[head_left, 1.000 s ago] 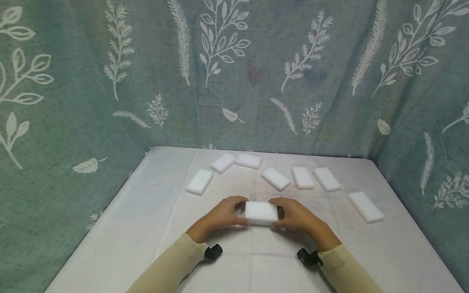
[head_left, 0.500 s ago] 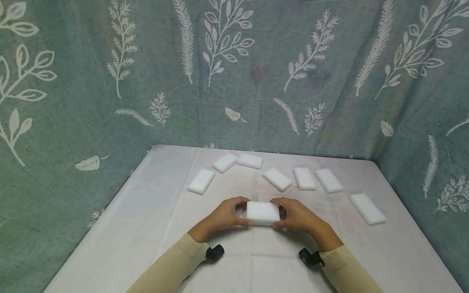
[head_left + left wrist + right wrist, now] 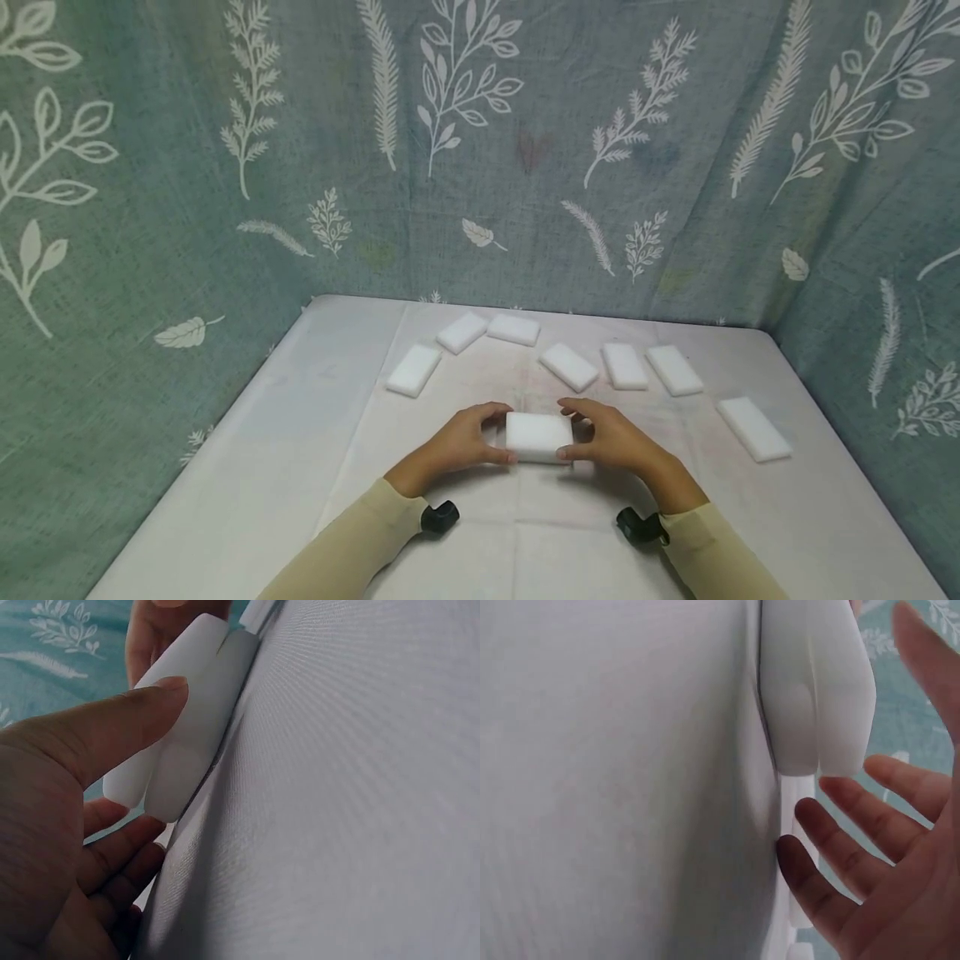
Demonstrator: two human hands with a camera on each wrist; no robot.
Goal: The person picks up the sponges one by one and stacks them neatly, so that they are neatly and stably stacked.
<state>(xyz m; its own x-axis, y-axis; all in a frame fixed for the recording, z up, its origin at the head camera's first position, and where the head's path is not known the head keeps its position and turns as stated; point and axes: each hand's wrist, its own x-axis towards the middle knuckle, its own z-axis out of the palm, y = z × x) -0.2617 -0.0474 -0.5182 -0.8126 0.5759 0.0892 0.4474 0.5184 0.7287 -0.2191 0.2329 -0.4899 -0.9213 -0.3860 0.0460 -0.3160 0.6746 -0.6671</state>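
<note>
Two white foam sponges lie stacked flat, one on the other, in the middle of the table. The upper sponge (image 3: 538, 427) hides most of the lower sponge (image 3: 178, 765) in the head view, while both wrist views show the seam between them. My left hand (image 3: 463, 439) holds the stack at its left end, thumb on the near side and fingers at the end and behind. At the right end, my right hand (image 3: 615, 440) has its fingers spread. The right wrist view shows those fingers (image 3: 855, 855) relaxed and the thumb raised off the sponges.
Several more white sponges lie in a loose arc behind and to the right, among them a tilted sponge (image 3: 568, 367) and a far right sponge (image 3: 753, 429). A white cloth covers the table (image 3: 420, 558). A leaf-patterned green curtain (image 3: 480, 208) closes off the back and sides.
My right hand has loosened from the stack's right end, its fingers lifting and spreading rightward. The left hand and the sponges stay in place; the head view shifts slightly.
</note>
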